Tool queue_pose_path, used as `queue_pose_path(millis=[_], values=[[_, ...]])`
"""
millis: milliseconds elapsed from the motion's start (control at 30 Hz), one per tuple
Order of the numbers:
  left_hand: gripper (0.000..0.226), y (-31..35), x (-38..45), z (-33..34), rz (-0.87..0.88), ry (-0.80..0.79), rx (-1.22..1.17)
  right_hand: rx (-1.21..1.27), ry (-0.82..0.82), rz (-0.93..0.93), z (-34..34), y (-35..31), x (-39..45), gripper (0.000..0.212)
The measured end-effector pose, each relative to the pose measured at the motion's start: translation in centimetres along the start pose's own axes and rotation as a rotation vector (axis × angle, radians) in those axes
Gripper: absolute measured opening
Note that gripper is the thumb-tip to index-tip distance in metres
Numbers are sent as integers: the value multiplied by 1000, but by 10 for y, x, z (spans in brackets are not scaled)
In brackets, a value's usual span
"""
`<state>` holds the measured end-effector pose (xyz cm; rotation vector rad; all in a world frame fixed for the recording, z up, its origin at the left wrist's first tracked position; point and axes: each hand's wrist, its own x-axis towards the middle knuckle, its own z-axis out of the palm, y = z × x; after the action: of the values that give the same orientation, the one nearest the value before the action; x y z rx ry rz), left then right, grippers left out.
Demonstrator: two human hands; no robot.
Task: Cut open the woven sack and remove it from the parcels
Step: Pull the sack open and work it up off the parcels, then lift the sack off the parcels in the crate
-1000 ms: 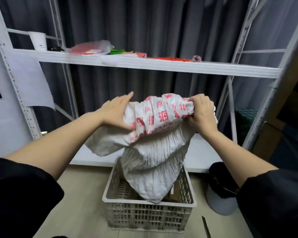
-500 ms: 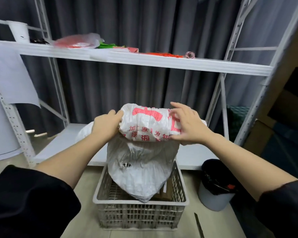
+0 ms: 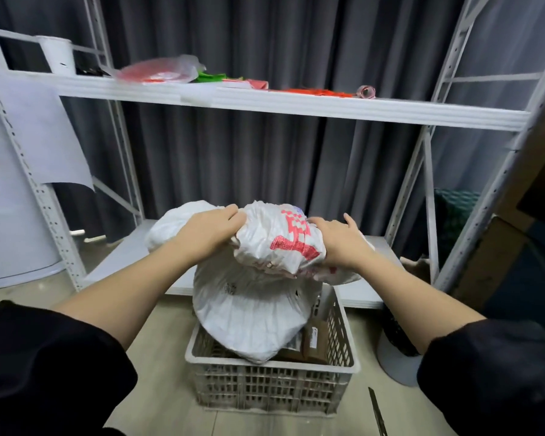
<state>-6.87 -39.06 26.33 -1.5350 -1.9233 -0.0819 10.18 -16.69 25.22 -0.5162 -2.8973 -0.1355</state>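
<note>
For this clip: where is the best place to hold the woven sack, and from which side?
Probably the bunched upper roll of the woven sack, taken from above at both ends, as the left hand and right hand do. The gathered cloth gives a firm handful there; the lower part hangs slack into the crate.

The woven sack (image 3: 252, 306) looks like crinkled white plastic weave with a faint sheen and red print; the crate (image 3: 271, 388) beneath is matt pale plastic lattice; the shelf (image 3: 328, 108) is smooth white-painted metal; the curtain (image 3: 265, 152) is matt grey cloth; brown cardboard parcels (image 3: 315, 341)
</note>
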Motion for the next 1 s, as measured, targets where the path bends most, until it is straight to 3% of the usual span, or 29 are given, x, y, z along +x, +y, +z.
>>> queue_pose_path(millis=[100, 167, 233, 400, 600, 800, 1000], values=[[44, -9, 2, -2, -91, 34, -8, -57, 226, 90, -6, -6, 8, 61], [36, -12, 10, -14, -221, 119, -25, -59, 426, 122, -26, -7, 12, 52], [24, -13, 19, -30, -379, 163, -44, -45, 507, 117, -49, -7, 17, 48], [19, -8, 28, -50, -421, 83, -41, -105, 393, 68, -81, -3, 14, 66], [27, 8, 31, -55, -385, 52, -78, -244, 405, 75, -95, 3, -4, 49], [22, 7, 35, -74, -417, 167, -43, -217, 491, 52, -116, 1, -20, 45], [23, -4, 35, -88, -432, 198, -22, -174, 472, 33, -131, -10, -21, 52]])
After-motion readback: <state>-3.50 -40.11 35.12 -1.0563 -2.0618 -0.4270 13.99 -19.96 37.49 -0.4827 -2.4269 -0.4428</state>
